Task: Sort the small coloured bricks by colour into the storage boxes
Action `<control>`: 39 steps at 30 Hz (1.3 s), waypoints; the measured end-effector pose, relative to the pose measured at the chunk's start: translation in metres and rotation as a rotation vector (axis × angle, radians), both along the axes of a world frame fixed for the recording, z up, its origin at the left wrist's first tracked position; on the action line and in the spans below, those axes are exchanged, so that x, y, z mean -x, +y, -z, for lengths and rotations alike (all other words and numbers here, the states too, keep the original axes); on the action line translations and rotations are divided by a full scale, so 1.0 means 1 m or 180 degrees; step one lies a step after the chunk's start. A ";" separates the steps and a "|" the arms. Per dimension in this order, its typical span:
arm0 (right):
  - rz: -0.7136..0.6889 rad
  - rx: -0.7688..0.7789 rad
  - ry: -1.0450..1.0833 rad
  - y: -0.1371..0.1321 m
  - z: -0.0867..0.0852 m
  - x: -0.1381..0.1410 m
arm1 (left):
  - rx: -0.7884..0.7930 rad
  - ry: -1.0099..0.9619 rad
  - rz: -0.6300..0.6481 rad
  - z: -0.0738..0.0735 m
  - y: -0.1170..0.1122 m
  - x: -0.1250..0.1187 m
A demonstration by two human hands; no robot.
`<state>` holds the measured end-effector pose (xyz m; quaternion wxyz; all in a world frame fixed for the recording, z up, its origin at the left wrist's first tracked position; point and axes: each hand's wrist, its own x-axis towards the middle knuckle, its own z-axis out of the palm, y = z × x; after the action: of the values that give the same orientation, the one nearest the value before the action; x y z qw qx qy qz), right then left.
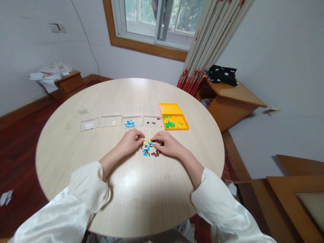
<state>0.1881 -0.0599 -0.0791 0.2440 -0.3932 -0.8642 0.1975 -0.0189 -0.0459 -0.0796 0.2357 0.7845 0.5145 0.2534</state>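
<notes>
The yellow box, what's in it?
Inside the yellow box are small green pieces, most bunched on the left, a few scattered right. Its lid is open. Anything under the bunched pieces is covered, so I can't see it.

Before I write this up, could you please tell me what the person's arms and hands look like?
The left hand and right hand wear no gloves, and no watch shows. Above them, the left sleeve and right sleeve are loose, puffed, shiny and off-white.

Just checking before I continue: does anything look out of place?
A white scrap lies on the floor left of the table, perhaps dropped litter. The mixed pieces by your right hand lie loose, but seem deliberately gathered.
</notes>
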 end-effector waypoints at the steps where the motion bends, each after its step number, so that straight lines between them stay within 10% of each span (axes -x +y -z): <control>1: 0.0003 0.0000 -0.0011 0.000 0.000 0.000 | 0.0005 0.0019 0.0018 0.000 0.000 0.000; 39: 0.0349 0.0022 -0.0456 -0.007 -0.010 0.005 | 0.0004 0.0027 0.0108 -0.002 -0.007 -0.002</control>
<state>0.1829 -0.0665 -0.0688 0.1906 -0.4538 -0.8559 0.1583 -0.0172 -0.0529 -0.0780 0.2382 0.7941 0.5023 0.2457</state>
